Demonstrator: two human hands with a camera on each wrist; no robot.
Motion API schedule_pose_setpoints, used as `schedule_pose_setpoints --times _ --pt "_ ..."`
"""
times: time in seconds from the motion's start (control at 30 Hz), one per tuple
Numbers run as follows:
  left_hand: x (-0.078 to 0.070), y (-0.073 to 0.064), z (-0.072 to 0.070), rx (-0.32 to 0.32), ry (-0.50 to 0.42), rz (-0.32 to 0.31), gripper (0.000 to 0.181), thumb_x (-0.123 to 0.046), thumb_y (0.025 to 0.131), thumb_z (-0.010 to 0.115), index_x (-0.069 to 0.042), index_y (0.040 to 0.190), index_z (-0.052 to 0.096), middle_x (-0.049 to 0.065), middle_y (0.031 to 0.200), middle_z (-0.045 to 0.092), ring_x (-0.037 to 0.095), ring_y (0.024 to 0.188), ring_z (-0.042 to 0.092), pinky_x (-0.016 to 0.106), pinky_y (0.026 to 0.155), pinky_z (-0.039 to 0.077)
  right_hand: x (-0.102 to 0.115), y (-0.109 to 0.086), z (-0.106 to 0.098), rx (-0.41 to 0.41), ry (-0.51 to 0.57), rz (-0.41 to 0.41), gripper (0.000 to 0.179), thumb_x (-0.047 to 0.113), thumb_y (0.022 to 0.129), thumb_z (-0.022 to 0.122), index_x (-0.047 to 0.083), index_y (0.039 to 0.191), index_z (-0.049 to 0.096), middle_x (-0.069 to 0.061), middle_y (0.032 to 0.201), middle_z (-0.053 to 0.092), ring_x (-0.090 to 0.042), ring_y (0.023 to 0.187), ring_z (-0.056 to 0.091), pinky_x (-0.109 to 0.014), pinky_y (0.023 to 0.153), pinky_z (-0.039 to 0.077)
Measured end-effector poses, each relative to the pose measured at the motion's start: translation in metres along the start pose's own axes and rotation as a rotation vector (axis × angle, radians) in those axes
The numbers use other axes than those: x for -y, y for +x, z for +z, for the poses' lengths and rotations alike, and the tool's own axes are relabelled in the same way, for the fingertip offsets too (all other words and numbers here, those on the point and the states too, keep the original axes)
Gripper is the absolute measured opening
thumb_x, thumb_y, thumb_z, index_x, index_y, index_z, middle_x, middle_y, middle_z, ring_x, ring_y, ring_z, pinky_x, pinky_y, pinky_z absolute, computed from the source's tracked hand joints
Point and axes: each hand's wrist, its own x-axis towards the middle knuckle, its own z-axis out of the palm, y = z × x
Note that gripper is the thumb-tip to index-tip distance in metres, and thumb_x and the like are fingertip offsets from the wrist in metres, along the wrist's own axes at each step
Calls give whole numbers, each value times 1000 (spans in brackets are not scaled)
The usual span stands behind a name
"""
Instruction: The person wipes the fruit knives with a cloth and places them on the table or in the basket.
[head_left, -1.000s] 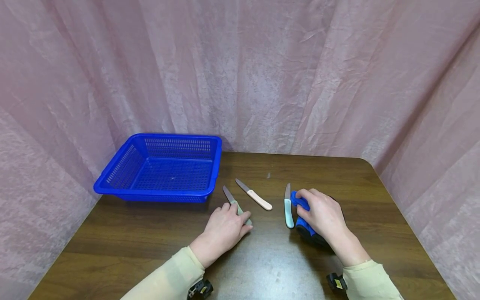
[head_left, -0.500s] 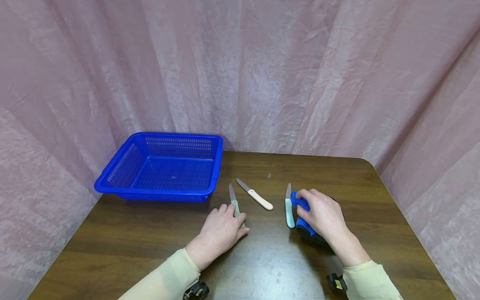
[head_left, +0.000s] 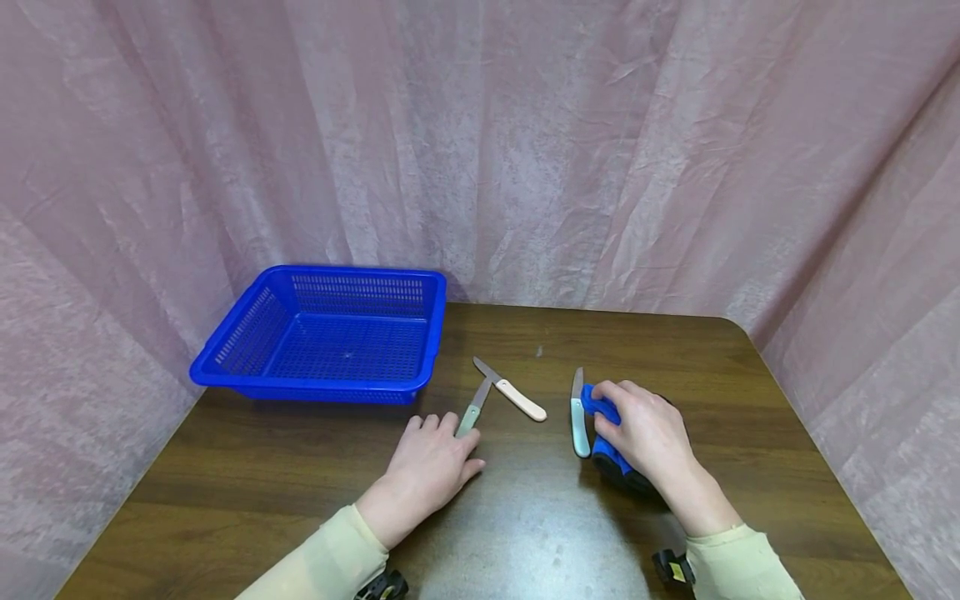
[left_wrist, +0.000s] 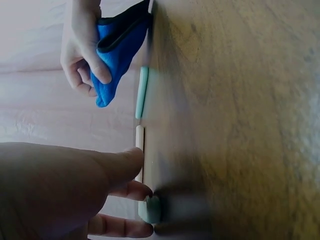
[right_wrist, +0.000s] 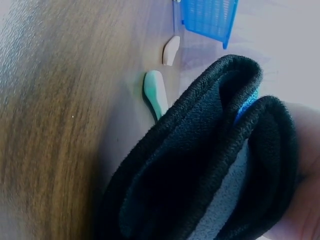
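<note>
At the near side, pale yellow-green sleeves point(head_left: 311, 558) reach over the brown wooden counter point(head_left: 517, 508), a broad stretch of wood between them. The left hand point(head_left: 422, 467) has its grip spread, thumb standing off — its fingertips meet the handle of a green knife point(head_left: 468, 419), which lies on the counter, blade angled away and rightward. The right hand point(head_left: 647, 423) has its grip pinching a blue cloth item point(head_left: 611, 452) with black edging; a turquoise knife point(head_left: 579, 427) lies just left of it. Farther on, a cream knife point(head_left: 521, 400) lies slantwise, the green knife's tip right at its neck; whether they touch, I cannot tell. Wood runs between the cream and turquoise handles, and from the right hand out to the counter's right edge. At the far left, a blue basket point(head_left: 307, 384) sits by the back edge — its near left corner seems to overhang the side. Behind hangs a pink curtain point(head_left: 525, 167).
</note>
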Motion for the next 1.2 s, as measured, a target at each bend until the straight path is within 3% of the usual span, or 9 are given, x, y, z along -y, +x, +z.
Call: schedule_pose_setpoints --times 0.3,0.6,0.83,0.97,1.2 --pt "9 -1 2 -10 -18 -11 36 -43 92 89 -15 100 69 9 90 61 31 79 64 41 63 46 0 -1 0 4 2 2 27 15 93 84 14 120 77 -13 110 77 -33 89 74 -57 78 62" --pt "19 2 7 -21 -63 -22 38 -30 87 96 -11 109 71 12 92 63 33 79 66 44 64 56 -1 -2 2 -1 6 2 27 15 93 85 16 119 77 -11 109 77 -32 88 74 -56 77 61" --pt "21 5 7 -12 -69 -44 40 -25 88 95 -9 117 73 13 93 64 32 78 66 44 63 57 0 -4 3 -13 3 -1 26 16 94 85 16 119 77 -11 110 77 -33 91 74 -57 78 61" --pt "20 7 10 -22 -63 -58 39 -24 88 95 -7 113 72 12 92 64 31 76 65 43 61 56 0 -5 3 -22 2 -2 26 16 93 86 17 118 77 -10 109 77 -32 90 74 -56 77 61" --pt "19 11 13 -49 -71 -92 15 -3 96 80 -4 104 68 12 88 61 31 72 63 44 58 55 1 -5 1 -16 2 2 25 15 93 85 17 117 77 -9 109 77 -31 91 74 -56 77 61"
